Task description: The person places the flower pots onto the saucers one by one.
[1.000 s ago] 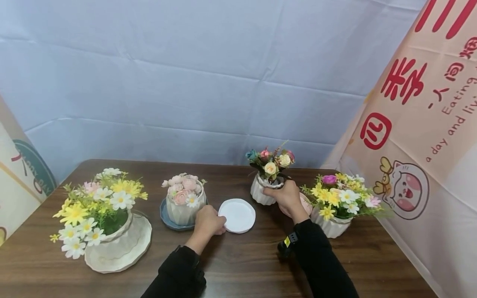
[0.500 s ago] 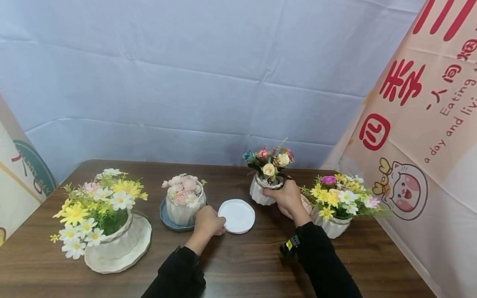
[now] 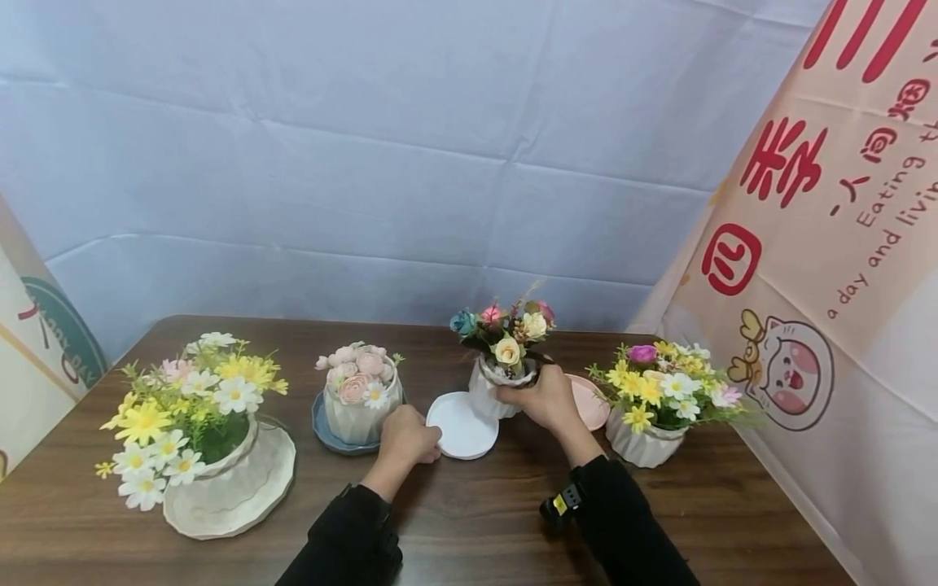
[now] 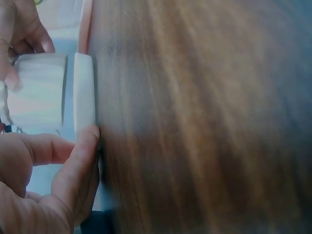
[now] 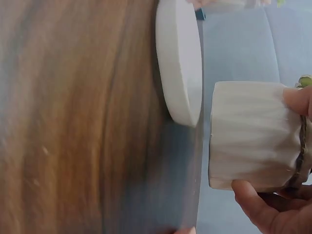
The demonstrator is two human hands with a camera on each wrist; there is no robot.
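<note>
My right hand [image 3: 548,399] grips a small white fluted flowerpot [image 3: 485,395] by its upper side. Blue, pink and cream artificial roses [image 3: 507,350] fill it. In the right wrist view the pot [image 5: 253,136] hangs just above the table, with a narrow gap under its base. It overlaps the right edge of a round white saucer [image 3: 458,431] in the head view. The left hand [image 3: 406,438] pinches that saucer's near-left rim, finger and thumb showing at the saucer's edge [image 4: 84,92] in the left wrist view.
Left of the saucer, a pot of pink flowers [image 3: 362,411] stands on a blue saucer [image 3: 333,439]. Farther left, a large daisy pot [image 3: 227,480] sits on a cream plate [image 3: 212,525]. A pink saucer [image 3: 589,403] and another flowerpot [image 3: 645,443] are at right. Cloth [image 3: 366,163] hangs behind.
My right hand has carried the rose pot left, toward the white saucer, uncovering more of the pink saucer. The left hand has stayed at the white saucer's rim.
</note>
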